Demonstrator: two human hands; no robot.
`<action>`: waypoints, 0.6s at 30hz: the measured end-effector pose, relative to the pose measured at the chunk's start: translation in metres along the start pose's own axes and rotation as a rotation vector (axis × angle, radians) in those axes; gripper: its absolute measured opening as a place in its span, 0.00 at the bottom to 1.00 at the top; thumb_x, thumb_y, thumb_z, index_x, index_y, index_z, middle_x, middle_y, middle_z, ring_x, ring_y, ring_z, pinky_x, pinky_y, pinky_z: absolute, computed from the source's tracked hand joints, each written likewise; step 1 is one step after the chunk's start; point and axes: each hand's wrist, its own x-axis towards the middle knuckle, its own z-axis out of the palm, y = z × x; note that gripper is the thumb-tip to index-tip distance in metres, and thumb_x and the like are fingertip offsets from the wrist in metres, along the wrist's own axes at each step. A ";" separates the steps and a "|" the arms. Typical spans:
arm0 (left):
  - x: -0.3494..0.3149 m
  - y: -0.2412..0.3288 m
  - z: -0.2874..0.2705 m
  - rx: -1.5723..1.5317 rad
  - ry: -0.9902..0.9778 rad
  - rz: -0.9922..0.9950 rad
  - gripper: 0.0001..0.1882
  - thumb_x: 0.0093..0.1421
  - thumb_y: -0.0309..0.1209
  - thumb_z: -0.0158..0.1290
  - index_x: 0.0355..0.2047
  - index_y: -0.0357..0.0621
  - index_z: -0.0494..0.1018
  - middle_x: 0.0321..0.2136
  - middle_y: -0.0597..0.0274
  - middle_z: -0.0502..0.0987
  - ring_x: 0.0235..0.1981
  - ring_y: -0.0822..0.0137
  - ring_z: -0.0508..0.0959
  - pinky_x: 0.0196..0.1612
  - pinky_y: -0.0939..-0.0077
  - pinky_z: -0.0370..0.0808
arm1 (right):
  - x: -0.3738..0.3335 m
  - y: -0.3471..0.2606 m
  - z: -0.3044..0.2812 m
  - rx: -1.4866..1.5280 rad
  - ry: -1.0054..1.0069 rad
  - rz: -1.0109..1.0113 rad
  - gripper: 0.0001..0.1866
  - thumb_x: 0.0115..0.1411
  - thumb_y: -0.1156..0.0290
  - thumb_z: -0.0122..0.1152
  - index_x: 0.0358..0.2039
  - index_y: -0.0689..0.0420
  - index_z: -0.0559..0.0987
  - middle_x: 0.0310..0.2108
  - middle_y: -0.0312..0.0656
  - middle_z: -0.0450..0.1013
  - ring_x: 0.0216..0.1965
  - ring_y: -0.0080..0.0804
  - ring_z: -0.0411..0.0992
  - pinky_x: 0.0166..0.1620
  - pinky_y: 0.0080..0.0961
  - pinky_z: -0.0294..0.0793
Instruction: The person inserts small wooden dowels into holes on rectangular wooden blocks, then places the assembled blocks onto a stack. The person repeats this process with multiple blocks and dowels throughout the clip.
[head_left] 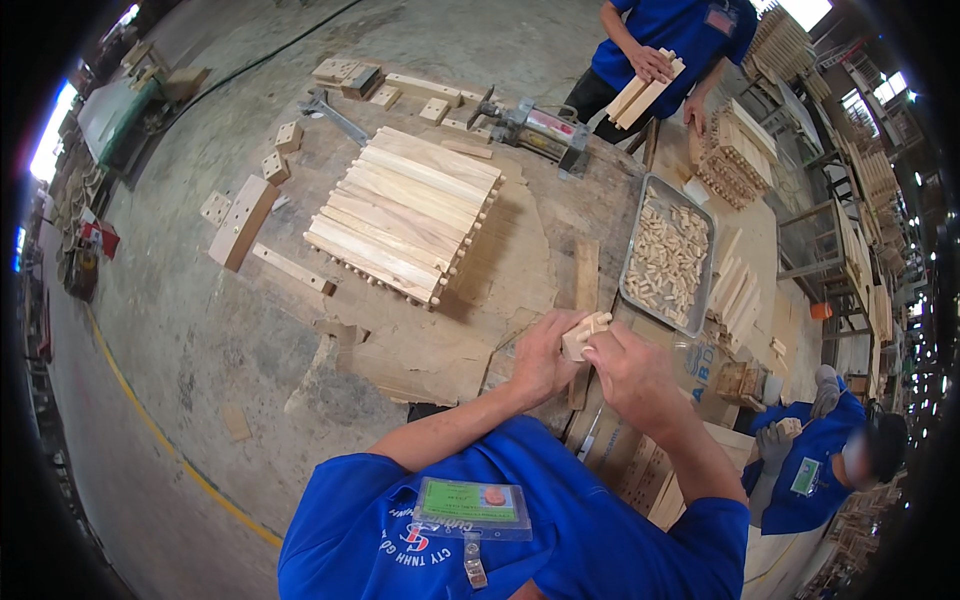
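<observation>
My left hand [545,358] is closed around a pale wooden slat [574,346], held up over the table's near edge. Short wooden dowels [601,319] stick out of the slat's end. Against that end, my right hand [638,378] is closed in a pinch; its fingertips hide what they grip. Beyond my right hand stands a grey metal tray [625,289] full of loose dowels [668,250]. To the left, a stack of pale wooden slats [405,205] lies on the table, with dowels poking from the slat ends.
A metal clamp-like device [540,130], a wrench [338,118] and drilled wooden blocks [276,165] lie along the worktable's [520,250] far and left sides. A co-worker [665,40] across the table holds slats. Another person [815,465] works at the right. More slats [735,295] lie beyond the tray.
</observation>
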 end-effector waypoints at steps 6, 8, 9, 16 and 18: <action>0.003 0.004 -0.004 -0.008 0.001 0.013 0.28 0.54 0.35 0.72 0.56 0.47 0.80 0.45 0.57 0.82 0.46 0.50 0.83 0.47 0.60 0.80 | -0.005 -0.001 0.003 0.049 0.059 0.041 0.04 0.67 0.72 0.63 0.37 0.58 0.78 0.36 0.47 0.74 0.35 0.50 0.78 0.35 0.44 0.79; 0.002 0.004 -0.005 -0.007 0.013 0.036 0.28 0.54 0.35 0.72 0.55 0.47 0.80 0.45 0.56 0.82 0.46 0.50 0.83 0.48 0.60 0.80 | -0.007 -0.001 0.008 0.052 0.071 0.039 0.04 0.67 0.72 0.63 0.37 0.58 0.77 0.36 0.47 0.73 0.34 0.50 0.78 0.35 0.44 0.79; 0.002 0.004 -0.004 -0.009 0.021 0.032 0.27 0.54 0.33 0.72 0.55 0.47 0.80 0.46 0.55 0.82 0.46 0.50 0.83 0.48 0.61 0.81 | -0.007 0.000 0.011 0.049 0.082 0.026 0.04 0.67 0.72 0.63 0.37 0.58 0.77 0.36 0.47 0.73 0.34 0.50 0.78 0.35 0.44 0.79; -0.001 0.005 -0.003 -0.012 0.001 0.000 0.26 0.53 0.30 0.71 0.54 0.46 0.80 0.46 0.53 0.83 0.47 0.50 0.84 0.49 0.62 0.81 | -0.012 -0.004 0.013 0.079 0.036 0.114 0.07 0.68 0.71 0.64 0.40 0.60 0.77 0.37 0.51 0.74 0.35 0.57 0.76 0.35 0.46 0.77; -0.003 0.004 0.000 -0.003 0.006 0.003 0.27 0.54 0.31 0.70 0.55 0.46 0.80 0.46 0.53 0.82 0.47 0.49 0.83 0.49 0.61 0.81 | -0.012 -0.005 0.016 0.082 0.045 0.138 0.07 0.67 0.72 0.64 0.41 0.60 0.77 0.37 0.51 0.74 0.35 0.58 0.76 0.36 0.47 0.77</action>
